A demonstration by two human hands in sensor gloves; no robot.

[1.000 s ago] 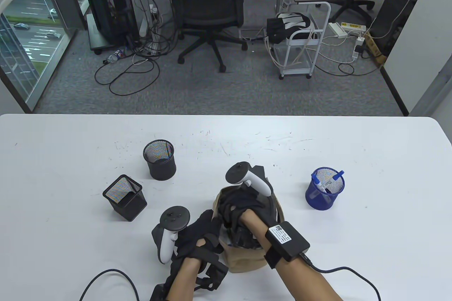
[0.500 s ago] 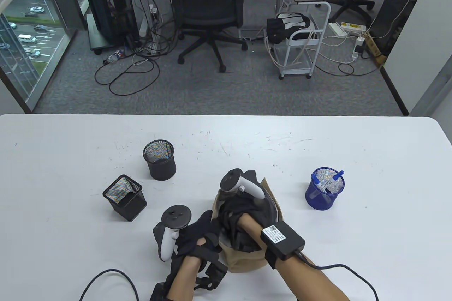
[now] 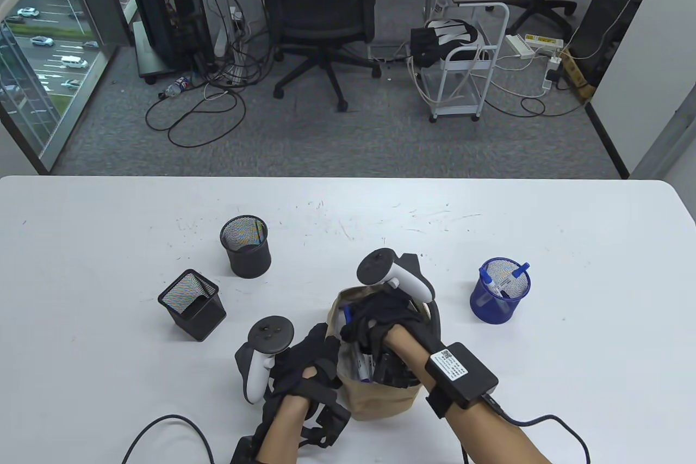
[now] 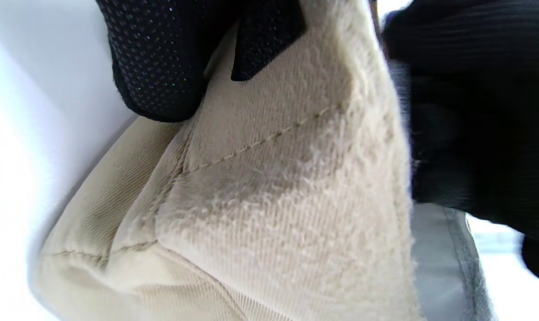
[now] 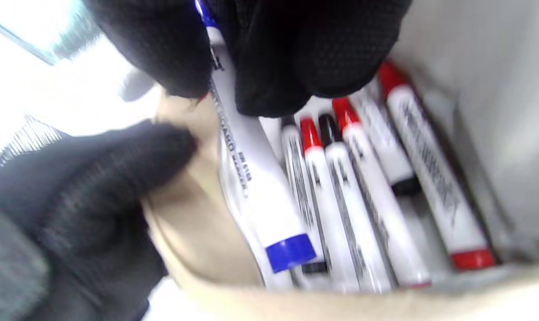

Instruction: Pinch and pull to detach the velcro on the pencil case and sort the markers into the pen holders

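White and scuffed, the tabletop (image 3: 489,224) is carrying everything in front of you, with an office chair (image 3: 321,12) and a white cart (image 3: 462,72) sitting on the grey carpet beyond its far edge. Your pencil case (image 3: 380,404), a beige fabric pouch, is standing near the front edge with its mouth gaping open between your 2 hands. Your left hand (image 3: 304,360) is gripping the case's left rim, fingers curled over the fabric; in the left wrist view a gloved fingertip (image 4: 162,58) is pressing against the fuzzy velcro strip (image 4: 287,187) on the opened flap. Your right hand (image 3: 380,322) is reaching into the case from above, and in the right wrist view its fingers (image 5: 296,53) are pinching a blue marker (image 5: 251,169) by its upper end, so that grip is closed on the marker. Beside it inside the case, several more markers (image 5: 376,187) with red and black caps are lying side by side. To your right, well apart from the case, the blue pen holder (image 3: 500,290) is standing upright with at least 1 blue-capped marker (image 3: 514,276) leaning in it. To your left, the round black pen holder (image 3: 246,246) and the square black pen holder (image 3: 192,304) are standing near each other.
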